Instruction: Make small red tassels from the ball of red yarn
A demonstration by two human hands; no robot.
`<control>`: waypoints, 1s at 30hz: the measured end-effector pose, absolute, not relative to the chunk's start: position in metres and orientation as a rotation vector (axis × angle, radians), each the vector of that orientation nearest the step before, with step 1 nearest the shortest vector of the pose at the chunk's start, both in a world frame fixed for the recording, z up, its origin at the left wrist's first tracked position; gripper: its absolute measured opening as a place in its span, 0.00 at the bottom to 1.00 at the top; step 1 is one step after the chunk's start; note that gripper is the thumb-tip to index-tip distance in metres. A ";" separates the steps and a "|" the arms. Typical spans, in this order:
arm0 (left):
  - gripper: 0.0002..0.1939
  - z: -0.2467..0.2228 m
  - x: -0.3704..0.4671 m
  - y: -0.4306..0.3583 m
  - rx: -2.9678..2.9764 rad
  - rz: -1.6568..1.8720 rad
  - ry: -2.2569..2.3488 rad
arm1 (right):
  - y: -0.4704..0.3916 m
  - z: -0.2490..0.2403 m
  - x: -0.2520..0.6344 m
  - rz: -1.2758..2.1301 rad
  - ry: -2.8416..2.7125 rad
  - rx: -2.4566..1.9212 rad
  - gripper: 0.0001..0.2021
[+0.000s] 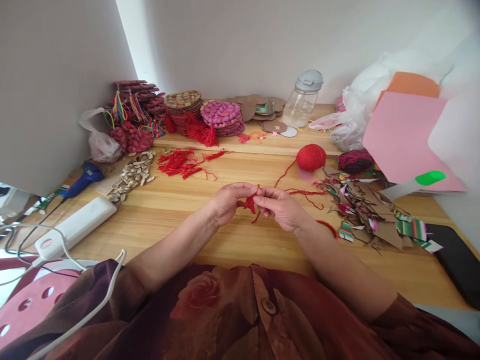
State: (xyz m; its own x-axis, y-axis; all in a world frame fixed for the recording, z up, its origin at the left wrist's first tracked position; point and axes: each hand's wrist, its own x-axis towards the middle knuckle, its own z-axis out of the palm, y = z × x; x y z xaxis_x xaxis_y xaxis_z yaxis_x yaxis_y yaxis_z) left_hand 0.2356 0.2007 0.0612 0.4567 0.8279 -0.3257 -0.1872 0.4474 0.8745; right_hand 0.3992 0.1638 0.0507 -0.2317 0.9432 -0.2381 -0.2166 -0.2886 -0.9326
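Head view: small red yarn bunch mid-work, plenty made already

So both hands were up close over the wooden desk. The red yarn bunch sat between them, loose ends dangling, so I'd call that one unfinished. Left hand had thumb and fingertips pinched together on its top; right hand had thumb and fingers clamped on its side. Cardboard scraps lay off to the right. Just past the hands were loose red strands, then shells, peanut by the look of them, over on the left. A pile of red tassels looked pretty much done, and the red yarn ball had loads left on it. Further back, red tassels hung by a stack of knobbly discs, while some cardboard discs were bare on top. Can't tell how many were left.
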 end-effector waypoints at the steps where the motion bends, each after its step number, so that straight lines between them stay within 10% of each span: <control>1: 0.07 0.061 0.236 0.200 0.864 0.742 0.868 | 0.165 0.050 0.400 1.648 -1.009 -1.114 0.12; 13: 0.02 0.075 0.230 0.202 0.518 0.797 0.863 | 0.185 0.044 0.424 0.932 -1.084 -1.388 0.12; 30: 0.02 0.069 0.240 0.206 0.434 0.968 0.872 | 0.163 0.047 0.396 1.619 -1.181 -1.175 0.11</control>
